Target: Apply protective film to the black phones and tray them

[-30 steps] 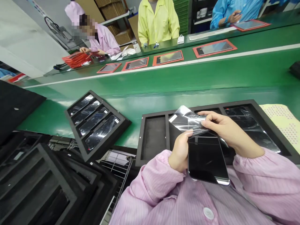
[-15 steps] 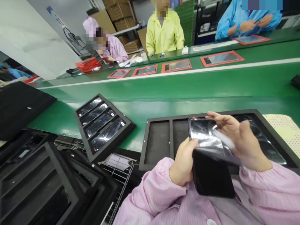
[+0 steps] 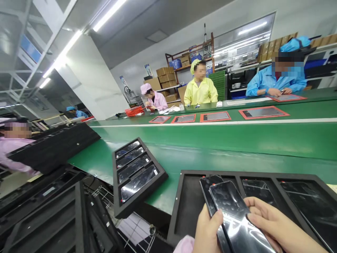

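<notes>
Two glossy black phone screens overlap in front of me. The upper phone screen (image 3: 233, 207) shows bright reflections; the lower phone screen (image 3: 205, 184) sticks out on its left side. My left hand (image 3: 207, 228) is closed around the left edges of both, its thumb on the upper one. Closed on the right edge of the upper screen is my right hand (image 3: 271, 221), thumb on top. Beneath them lies a black foam tray (image 3: 179, 196) with more phone screens in its right-hand compartments. The lower ends of the held screens run out of view.
A second foam tray (image 3: 163, 174) with several phone screens lies angled at left. Stacked black trays (image 3: 79, 211) stand lower left by a wire rack (image 3: 139, 235). Beyond the green conveyor bench (image 3: 223, 137), co-workers sit behind red-framed panels (image 3: 263, 111).
My view has tilted up, showing more of the room. My right hand, spread over the glossy screen before, now grips its edge. The two screens now lie overlapped with their glossy faces up.
</notes>
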`<act>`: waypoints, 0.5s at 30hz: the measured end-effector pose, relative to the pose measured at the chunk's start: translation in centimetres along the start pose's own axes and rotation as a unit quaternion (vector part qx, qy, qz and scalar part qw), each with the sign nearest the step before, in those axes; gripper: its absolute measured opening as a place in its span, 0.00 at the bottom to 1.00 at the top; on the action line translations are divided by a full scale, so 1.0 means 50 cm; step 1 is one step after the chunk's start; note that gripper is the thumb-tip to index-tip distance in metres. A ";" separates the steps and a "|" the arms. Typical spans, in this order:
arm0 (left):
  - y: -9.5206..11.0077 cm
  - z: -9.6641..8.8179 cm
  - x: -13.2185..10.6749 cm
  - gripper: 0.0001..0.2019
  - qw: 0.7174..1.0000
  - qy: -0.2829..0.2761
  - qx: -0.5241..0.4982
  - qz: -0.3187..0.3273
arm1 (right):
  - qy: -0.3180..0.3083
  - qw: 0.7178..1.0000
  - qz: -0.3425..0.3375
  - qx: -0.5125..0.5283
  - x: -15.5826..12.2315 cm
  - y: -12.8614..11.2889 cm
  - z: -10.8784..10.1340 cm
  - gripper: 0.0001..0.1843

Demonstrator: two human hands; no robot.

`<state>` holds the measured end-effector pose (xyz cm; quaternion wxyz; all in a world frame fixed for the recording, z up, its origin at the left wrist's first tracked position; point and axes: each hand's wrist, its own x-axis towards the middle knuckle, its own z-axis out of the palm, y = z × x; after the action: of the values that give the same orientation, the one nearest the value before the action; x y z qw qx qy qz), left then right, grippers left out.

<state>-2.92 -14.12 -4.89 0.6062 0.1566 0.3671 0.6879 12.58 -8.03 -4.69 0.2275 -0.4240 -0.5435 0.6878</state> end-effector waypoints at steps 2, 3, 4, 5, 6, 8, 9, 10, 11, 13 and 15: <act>0.026 -0.020 0.006 0.20 0.998 0.063 0.006 0.021 | 0.036 0.999 -0.029 0.016 0.008 -0.011 -0.005 0.33; 0.043 -0.031 0.009 0.19 0.994 0.102 0.007 0.029 | 0.065 0.997 -0.041 0.018 0.013 -0.017 -0.010 0.34; 0.060 -0.042 0.011 0.17 0.989 0.141 0.009 0.035 | 0.097 0.994 -0.049 0.015 0.020 -0.023 -0.015 0.35; 0.077 -0.051 0.013 0.16 0.983 0.178 0.009 0.042 | 0.127 0.990 -0.056 0.005 0.028 -0.026 -0.020 0.37; 0.092 -0.060 0.015 0.15 0.976 0.210 0.008 0.046 | 0.149 0.987 -0.064 -0.012 0.037 -0.027 -0.023 0.37; 0.110 -0.070 0.018 0.14 0.967 0.249 0.004 0.050 | 0.164 0.982 -0.059 -0.077 0.058 -0.018 -0.020 0.34; 0.113 -0.073 0.018 0.14 0.966 0.255 0.000 0.045 | 0.160 0.976 -0.050 -0.138 0.068 -0.010 -0.013 0.31; 0.111 -0.073 0.018 0.14 0.967 0.251 -0.002 0.037 | 0.152 0.963 -0.041 -0.220 0.077 -0.001 -0.004 0.27; 0.105 -0.072 0.017 0.14 0.971 0.239 -0.002 0.028 | 0.144 0.937 -0.034 -0.316 0.084 0.007 0.007 0.24; 0.088 -0.067 0.013 0.17 0.981 0.192 0.009 0.008 | 0.125 0.859 -0.028 -0.495 0.093 0.019 0.027 0.21; 0.071 -0.061 0.007 0.20 0.992 0.126 0.027 -0.019 | 0.109 0.806 -0.042 -0.580 0.095 0.017 0.035 0.20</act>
<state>-7.57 -14.74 -4.61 0.5634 0.0783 0.4616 0.6807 8.73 -5.60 -7.02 0.0255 -0.5255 -0.8304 0.1834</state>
